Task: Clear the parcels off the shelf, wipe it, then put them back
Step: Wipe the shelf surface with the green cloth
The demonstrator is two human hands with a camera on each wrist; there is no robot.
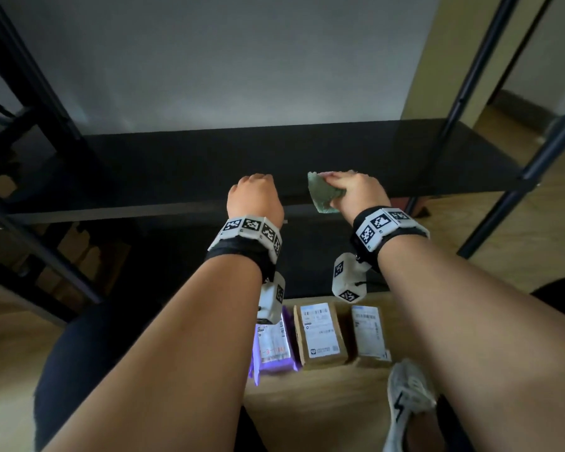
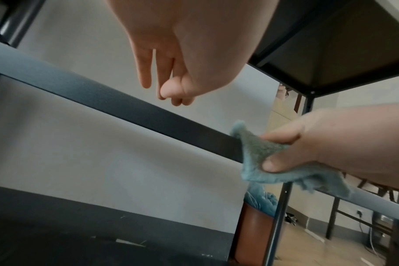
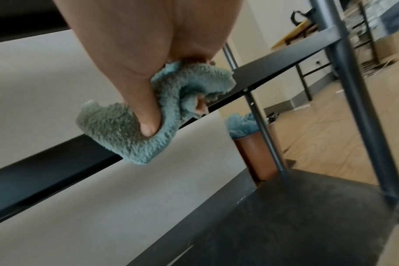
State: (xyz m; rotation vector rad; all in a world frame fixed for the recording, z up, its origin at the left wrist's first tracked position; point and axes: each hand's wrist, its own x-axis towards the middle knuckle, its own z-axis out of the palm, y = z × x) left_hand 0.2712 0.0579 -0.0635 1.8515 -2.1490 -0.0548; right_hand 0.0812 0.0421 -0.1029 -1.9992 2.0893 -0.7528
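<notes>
The black shelf (image 1: 177, 171) lies bare in front of me. My right hand (image 1: 356, 190) grips a fuzzy teal cloth (image 1: 323, 194) at the shelf's front edge; the right wrist view shows the thumb (image 3: 148, 124) pressed into the cloth (image 3: 134, 140). Just left of it my left hand (image 1: 255, 194) hovers over the front edge, its fingers (image 2: 146, 72) hanging loose and holding nothing. Three parcels lie on the floor below: a purple mailer (image 1: 273, 347) and two brown boxes (image 1: 320, 334), (image 1: 371, 334) with white labels.
Black metal posts (image 1: 470, 76) frame the shelf, and another shelf board (image 2: 330, 45) hangs above. A lower shelf (image 3: 285, 225) sits beneath. A brown bin with a blue liner (image 3: 251, 144) stands by the right rear post. My shoe (image 1: 408, 399) rests beside the parcels.
</notes>
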